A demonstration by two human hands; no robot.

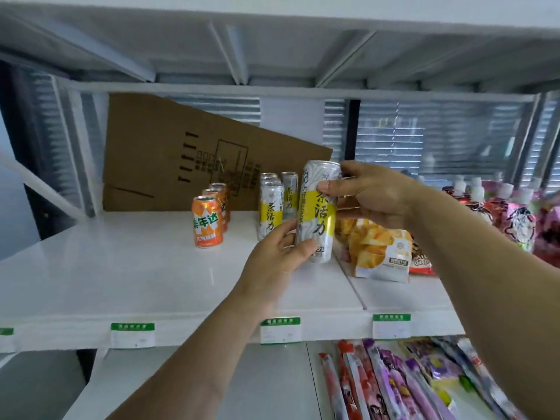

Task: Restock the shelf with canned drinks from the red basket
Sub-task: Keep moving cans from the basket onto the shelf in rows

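Observation:
A tall silver can with a yellow band [318,213] is held upright just above the white shelf [121,277]. My right hand [372,195] grips its upper part from the right. My left hand [275,259] holds its lower part from the left. Behind it stand several matching silver and yellow cans [270,210]. To their left stand three orange cans [207,221] in a row running backward. The red basket is not in view.
A flattened cardboard box [188,159] leans against the back of the shelf. Yellow snack bags [378,247] and pink drink pouches [515,216] fill the right side. Purple and red packets [403,380] lie on the lower shelf. Price labels [280,328] line the shelf edge.

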